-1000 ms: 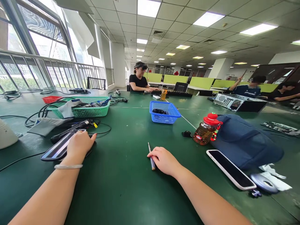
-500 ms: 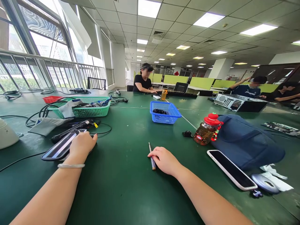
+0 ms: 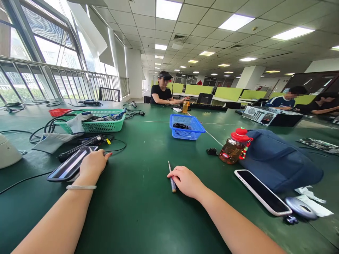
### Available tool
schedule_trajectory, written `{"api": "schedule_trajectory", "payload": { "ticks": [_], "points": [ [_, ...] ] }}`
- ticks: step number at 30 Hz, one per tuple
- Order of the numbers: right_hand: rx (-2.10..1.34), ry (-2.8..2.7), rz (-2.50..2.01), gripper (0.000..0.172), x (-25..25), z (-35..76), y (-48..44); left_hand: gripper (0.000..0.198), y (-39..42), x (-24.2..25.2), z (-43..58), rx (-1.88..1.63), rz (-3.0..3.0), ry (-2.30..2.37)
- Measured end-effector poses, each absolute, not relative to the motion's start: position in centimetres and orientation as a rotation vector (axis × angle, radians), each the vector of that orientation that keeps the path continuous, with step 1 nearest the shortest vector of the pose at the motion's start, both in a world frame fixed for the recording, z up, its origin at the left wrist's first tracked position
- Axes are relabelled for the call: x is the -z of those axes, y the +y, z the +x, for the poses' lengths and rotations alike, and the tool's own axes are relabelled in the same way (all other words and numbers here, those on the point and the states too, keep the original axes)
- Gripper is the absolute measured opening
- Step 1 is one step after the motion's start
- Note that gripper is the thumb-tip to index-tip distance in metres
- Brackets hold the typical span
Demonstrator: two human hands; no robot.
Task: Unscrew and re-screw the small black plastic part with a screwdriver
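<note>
My left hand [image 3: 92, 164] is closed at the right edge of a dark-framed tablet [image 3: 69, 166] with a lit screen, its thumb pointing right. Most of that hand's other fingers are hidden. Near the middle of the green table [image 3: 148, 211], my right hand [image 3: 186, 180] rests with its fingertips on a thin screwdriver [image 3: 173, 185]. The screwdriver lies on the tabletop, its metal tip pointing away from me and its handle end toward me. My fingers cover part of its middle.
A blue basket [image 3: 187, 134] with dark small parts stands ahead. Left are a green basket [image 3: 106, 126] with gloves, and black cables. Right are a red-lidded bottle [image 3: 233, 150], a navy bag [image 3: 280, 158], a phone [image 3: 262, 192] and a computer case [image 3: 270, 116]. Co-workers sit beyond.
Both my hands stay nearly in place. Across the table, a co-worker's hand has lifted toward the orange bottle. The person at the right has lowered a raised arm.
</note>
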State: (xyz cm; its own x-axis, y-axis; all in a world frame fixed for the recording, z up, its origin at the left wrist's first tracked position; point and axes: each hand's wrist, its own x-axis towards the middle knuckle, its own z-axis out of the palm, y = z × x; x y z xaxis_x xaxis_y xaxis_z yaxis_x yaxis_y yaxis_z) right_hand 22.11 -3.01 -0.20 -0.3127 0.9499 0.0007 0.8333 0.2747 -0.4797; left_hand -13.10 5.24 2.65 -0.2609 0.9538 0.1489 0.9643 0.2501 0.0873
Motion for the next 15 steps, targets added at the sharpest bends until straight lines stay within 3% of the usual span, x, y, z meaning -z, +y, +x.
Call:
{"api": "schedule_trajectory", "payload": {
  "ticks": [15],
  "points": [
    [-0.567, -2.268, -1.629, 0.034, 0.43, 22.14, -2.89, 0.049, 5.65, -2.1, -13.63, 0.212, -2.013, -2.244]
  ]
}}
